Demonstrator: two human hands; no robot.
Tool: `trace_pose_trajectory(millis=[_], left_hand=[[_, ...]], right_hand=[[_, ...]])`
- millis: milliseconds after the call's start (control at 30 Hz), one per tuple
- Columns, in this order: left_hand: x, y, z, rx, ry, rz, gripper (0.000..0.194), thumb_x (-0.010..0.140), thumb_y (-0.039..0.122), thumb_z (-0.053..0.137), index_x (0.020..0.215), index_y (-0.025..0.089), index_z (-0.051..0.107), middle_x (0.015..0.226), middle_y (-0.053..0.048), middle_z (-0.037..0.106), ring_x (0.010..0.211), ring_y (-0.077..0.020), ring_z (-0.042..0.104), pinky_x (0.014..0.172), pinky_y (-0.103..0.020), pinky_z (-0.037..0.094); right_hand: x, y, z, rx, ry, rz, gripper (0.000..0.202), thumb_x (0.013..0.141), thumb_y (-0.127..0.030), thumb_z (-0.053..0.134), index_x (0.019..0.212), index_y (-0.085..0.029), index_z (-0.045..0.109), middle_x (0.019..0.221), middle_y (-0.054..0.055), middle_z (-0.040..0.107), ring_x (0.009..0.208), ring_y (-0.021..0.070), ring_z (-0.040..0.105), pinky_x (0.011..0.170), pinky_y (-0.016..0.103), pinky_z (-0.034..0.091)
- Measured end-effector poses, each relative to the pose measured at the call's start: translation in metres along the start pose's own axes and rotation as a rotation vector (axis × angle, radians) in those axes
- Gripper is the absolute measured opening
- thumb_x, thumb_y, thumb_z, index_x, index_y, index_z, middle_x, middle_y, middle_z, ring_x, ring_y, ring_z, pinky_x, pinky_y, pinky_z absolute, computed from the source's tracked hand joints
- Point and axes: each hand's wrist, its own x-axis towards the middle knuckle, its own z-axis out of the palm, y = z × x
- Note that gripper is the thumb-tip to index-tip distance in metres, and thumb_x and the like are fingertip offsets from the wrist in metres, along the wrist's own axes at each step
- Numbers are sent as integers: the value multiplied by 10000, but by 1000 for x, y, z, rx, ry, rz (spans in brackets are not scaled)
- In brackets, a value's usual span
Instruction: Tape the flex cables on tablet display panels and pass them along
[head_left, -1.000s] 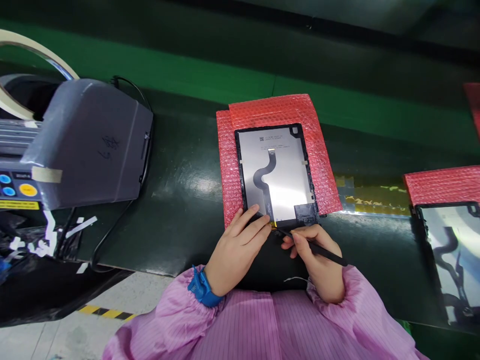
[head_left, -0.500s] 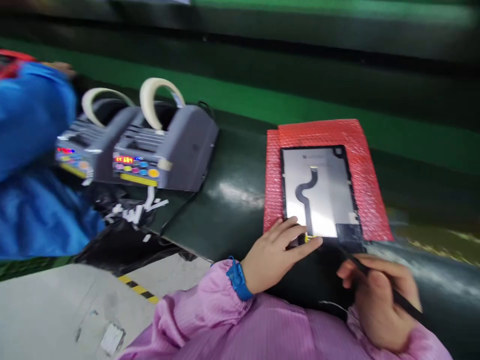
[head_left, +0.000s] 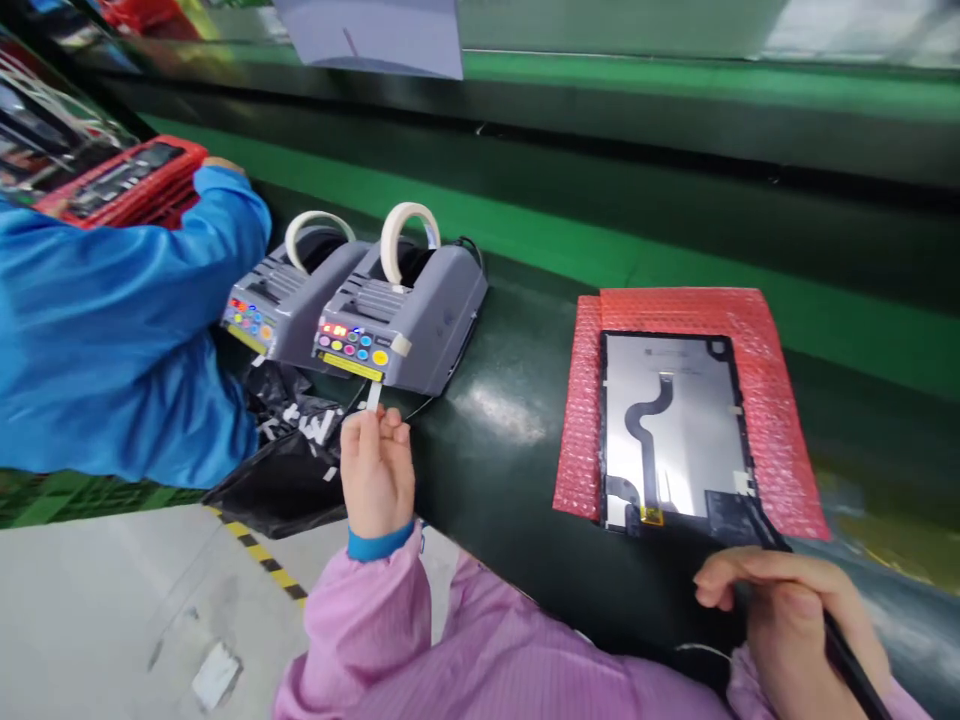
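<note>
My left hand (head_left: 379,465) is at the front of the nearer grey tape dispenser (head_left: 427,320), thumb and fingers closed on a short strip of white tape (head_left: 373,396) that sticks out below its yellow label. In my right hand (head_left: 806,610) are long, thin black tweezers (head_left: 851,660), slanting up-left to the lower right corner of a tablet screen (head_left: 686,440). The screen lies back side up, showing a silver panel, a dark curved flex cable (head_left: 646,440) and a gold end piece. Red bubble wrap (head_left: 780,440) lies under it.
A second tape dispenser (head_left: 281,300) stands left of the first. Tape scraps lie on a black plastic bag (head_left: 277,500) at the table edge. A co-worker in a blue sleeve (head_left: 135,320) is at the left, by red trays (head_left: 142,185). A paper sheet (head_left: 375,35) hangs above.
My left hand has left the lower edge of the screen and moved left to the tape at the dispenser. My right hand still holds the tweezers near the screen's corner. The view has shifted.
</note>
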Motion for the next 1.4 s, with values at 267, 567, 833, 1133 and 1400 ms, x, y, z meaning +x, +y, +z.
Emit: trace_pose_trajectory(millis=[267, 567, 833, 1133, 1400], left_hand=[[-122, -33, 76, 137, -1008, -112, 310, 1005, 305, 653, 1314, 320, 628, 1327, -96, 551, 1003, -168, 584, 816, -285, 513], [-120, -46, 88, 330, -1032, -9, 476, 1046, 209, 511, 1504, 324, 452, 1332, -112, 505, 1063, -187, 570, 857, -306, 543], [-94, -39, 89, 864, -989, 537, 317, 988, 78, 474, 1205, 216, 660, 1234, -102, 586, 1199, -255, 509, 1048, -431, 477], [-92, -57, 94, 1196, -1026, 732, 363, 1004, 252, 551, 1341, 274, 684, 1458, -115, 556, 1334, -410, 374, 1097, -662, 381], [-94, -61, 86, 1289, -1076, 653, 541, 945, 454, 686, 1467, 342, 597, 1661, -153, 337, 1512, -506, 268, 1147, -704, 342]], right_hand=[[66, -32, 2, -38, -245, 136, 355, 862, -259, 843, 963, -274, 503, 1135, 45, 780, 870, 206, 758, 687, 309, 595], [114, -28, 8, -14, -153, 246, 479, 815, -336, 875, 807, -261, 402, 822, -10, 749, 812, 206, 729, 705, 315, 548], [141, -3, 20, -230, -441, 309, 472, 838, -501, 803, 786, -253, 404, 754, -33, 612, 668, 151, 525, 646, 303, 409], [144, 15, 32, -477, -440, 184, 476, 887, -571, 714, 761, -265, 373, 694, -30, 622, 622, 185, 585, 675, 346, 434], [176, 40, 25, -678, -62, 25, 473, 816, -539, 767, 889, -282, 377, 944, 23, 648, 788, 226, 621, 770, 406, 493]])
